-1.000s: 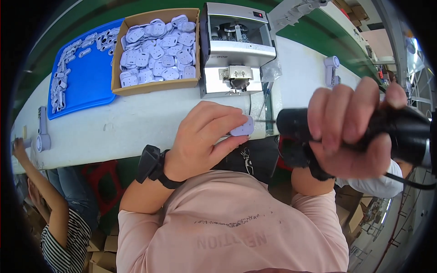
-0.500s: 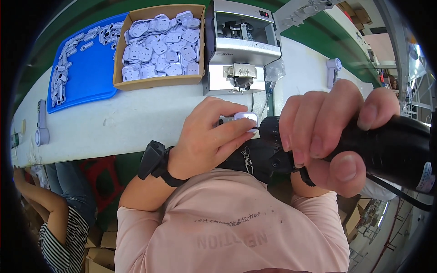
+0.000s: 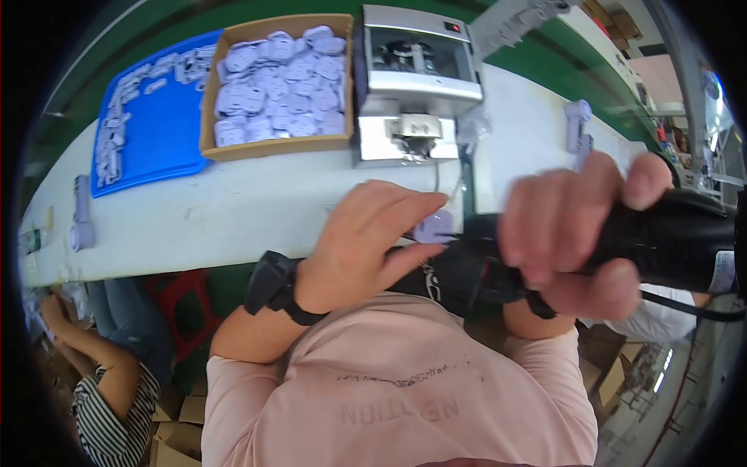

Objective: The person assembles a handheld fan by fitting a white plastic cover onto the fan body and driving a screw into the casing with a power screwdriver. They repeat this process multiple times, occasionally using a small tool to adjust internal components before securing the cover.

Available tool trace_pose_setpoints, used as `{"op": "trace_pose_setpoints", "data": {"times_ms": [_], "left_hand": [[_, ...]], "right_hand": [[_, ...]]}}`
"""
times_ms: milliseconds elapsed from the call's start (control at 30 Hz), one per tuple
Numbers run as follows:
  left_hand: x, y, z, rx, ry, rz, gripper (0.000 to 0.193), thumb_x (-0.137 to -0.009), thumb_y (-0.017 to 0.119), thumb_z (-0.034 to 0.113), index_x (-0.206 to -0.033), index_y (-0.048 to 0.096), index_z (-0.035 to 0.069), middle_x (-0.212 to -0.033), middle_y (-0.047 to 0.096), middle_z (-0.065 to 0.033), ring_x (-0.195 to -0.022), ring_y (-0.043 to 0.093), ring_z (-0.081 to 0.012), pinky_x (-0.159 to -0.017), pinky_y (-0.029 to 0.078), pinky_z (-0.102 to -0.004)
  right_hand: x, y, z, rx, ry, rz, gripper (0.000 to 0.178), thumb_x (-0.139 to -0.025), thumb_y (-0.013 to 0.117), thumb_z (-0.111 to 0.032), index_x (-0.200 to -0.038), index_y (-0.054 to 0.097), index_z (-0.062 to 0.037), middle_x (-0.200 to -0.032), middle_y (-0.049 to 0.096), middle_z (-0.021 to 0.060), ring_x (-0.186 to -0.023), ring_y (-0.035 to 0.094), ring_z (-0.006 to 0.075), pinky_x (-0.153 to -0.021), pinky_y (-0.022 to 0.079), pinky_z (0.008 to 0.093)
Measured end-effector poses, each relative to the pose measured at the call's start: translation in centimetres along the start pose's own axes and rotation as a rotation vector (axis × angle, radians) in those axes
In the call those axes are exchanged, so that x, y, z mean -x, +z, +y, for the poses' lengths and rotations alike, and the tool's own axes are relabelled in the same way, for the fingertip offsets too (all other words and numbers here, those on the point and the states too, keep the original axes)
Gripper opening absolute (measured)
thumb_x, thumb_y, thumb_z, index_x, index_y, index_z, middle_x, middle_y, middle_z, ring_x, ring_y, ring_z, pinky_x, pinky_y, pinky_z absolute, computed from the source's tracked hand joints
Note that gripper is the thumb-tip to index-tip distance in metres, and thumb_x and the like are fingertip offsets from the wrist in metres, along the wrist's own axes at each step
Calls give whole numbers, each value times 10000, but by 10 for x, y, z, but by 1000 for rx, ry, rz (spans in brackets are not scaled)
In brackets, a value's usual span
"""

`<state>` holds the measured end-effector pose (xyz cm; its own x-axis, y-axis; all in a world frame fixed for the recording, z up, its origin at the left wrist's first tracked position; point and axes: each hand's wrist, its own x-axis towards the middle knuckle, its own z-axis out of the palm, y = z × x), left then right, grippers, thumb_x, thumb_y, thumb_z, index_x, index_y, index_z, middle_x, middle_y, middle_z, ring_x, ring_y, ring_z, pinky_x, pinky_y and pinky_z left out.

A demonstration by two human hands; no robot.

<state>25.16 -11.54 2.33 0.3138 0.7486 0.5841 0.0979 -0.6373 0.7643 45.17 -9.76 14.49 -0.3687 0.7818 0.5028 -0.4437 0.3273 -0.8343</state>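
Note:
My left hand [image 3: 354, 245], a black band on its wrist, curls its thumb and fingers around a small pale lavender plastic housing [image 3: 433, 227] near the table's front edge. In my right hand [image 3: 564, 229], smeared by motion, is a black electric screwdriver [image 3: 677, 245], its body lying to the right and its cord trailing below. The driver's thin tip points left and overlaps the housing's lower right in view. Whether it touches the housing I cannot tell.
Beyond my hands stands a silver windowed machine [image 3: 420, 93], apparently a screw feeder. To its left are a cardboard box [image 3: 280, 149] of similar housings and a blue tray [image 3: 159, 148] of small white parts. White handheld pieces lie at far left and right. Another person [image 3: 117, 381] sits at lower left.
My left fingers have spread, leaving more of the housing's face uncovered. The right hand and screwdriver have shifted slightly and blurred. The whole view has moved a little.

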Motion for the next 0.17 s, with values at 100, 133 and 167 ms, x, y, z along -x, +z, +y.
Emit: {"op": "trace_pose_setpoints", "data": {"times_ms": [100,133,167], "left_hand": [[11,-9,-9,-20,-82,-92,559,-837,844,168,-1351,642,78,-1123,691,-135,-990,645,-356,-879,515,-439],[18,-11,-15,-15,-109,-154,571,-868,822,204,-1385,615,79,-1148,688,-144,-1040,638,-362,-929,498,-454],[25,-11,-25,-9,-136,-213,584,-900,799,240,-1420,587,81,-1172,685,-153,-1090,631,-367,-980,482,-469]], "right_hand": [[31,-28,-18,-116,-136,394,467,-966,738,-295,-1320,503,-102,-899,585,54,-668,583,206,-658,513,351],[50,-54,-28,-26,-15,511,546,-964,722,-388,-1353,469,-99,-951,564,66,-839,563,195,-800,488,380],[73,-95,-35,69,111,618,633,-963,706,-480,-1387,435,-97,-1004,543,79,-1010,543,183,-942,463,409]]}}
